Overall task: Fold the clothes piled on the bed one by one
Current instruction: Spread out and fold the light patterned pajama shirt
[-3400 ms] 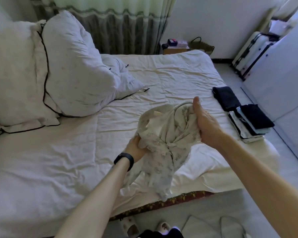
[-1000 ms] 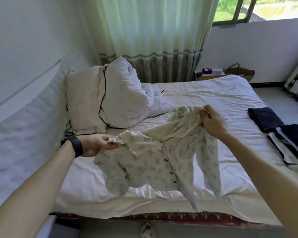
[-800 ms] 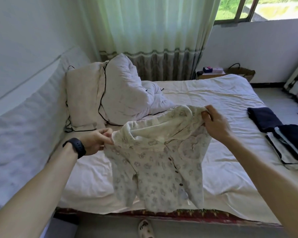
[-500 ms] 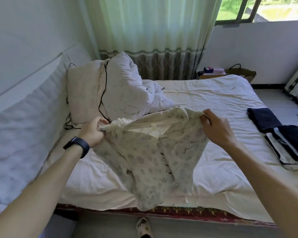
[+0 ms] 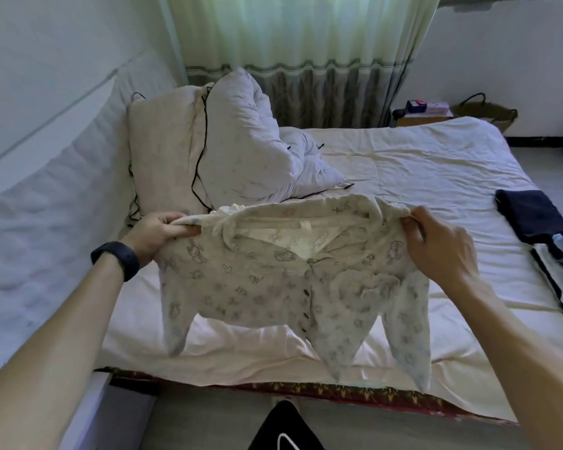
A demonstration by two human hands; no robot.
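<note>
Shirt (image 5: 273, 280) stretched between left hand (image 5: 156, 230) and right hand (image 5: 442, 245).

A home bedroom. A wide bed (image 5: 403, 164) with a white sheet fills the room, pillows (image 5: 234, 144) heaped at its head. A pale curtain (image 5: 293, 37) hangs behind. Folded clothes (image 5: 533, 216) lie at the bed's right edge; a basket (image 5: 488, 112) stands beyond.

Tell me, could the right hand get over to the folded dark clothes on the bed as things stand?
Probably not yet. The right hand is gripping one shoulder of the baby top, the left hand the other. The bed between it and the folded dark clothes looks bare.
</note>
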